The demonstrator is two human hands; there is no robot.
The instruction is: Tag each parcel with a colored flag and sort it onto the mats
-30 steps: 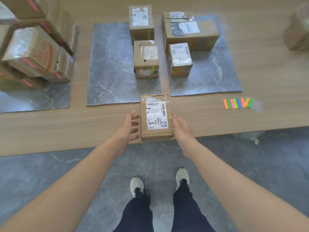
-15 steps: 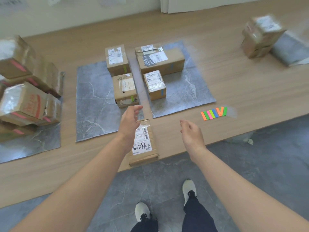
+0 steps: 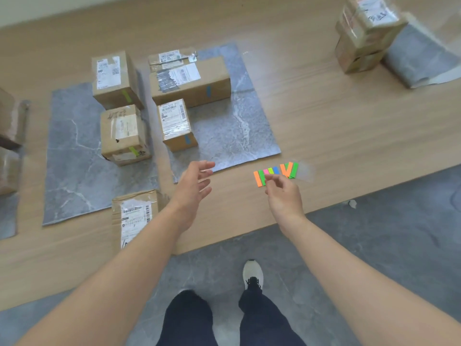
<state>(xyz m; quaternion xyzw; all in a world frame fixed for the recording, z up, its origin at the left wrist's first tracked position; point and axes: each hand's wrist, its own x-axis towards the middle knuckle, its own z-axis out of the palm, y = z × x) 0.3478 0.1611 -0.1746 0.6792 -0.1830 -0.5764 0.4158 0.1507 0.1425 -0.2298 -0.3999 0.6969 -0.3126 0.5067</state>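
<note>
An untagged cardboard parcel with a white label lies at the table's front edge, partly under my left forearm. My left hand hovers open just right of it, fingers spread, touching nothing. My right hand reaches the near end of the strip of colored flags, with loosely bent fingers right at the flags; whether they pinch one I cannot tell. Two parcels with green flags sit on the middle grey mat. Two parcels with blue flags sit on the right grey mat.
A stack of taped parcels stands at the far right of the wooden table beside a curled grey mat. More parcels sit on a mat at the left edge. Grey floor lies below the table edge.
Both hands let go of the labelled parcel, which stays at the front edge. My right hand moved right to the colored flags, and my left hand lifted off. The view swung right.
</note>
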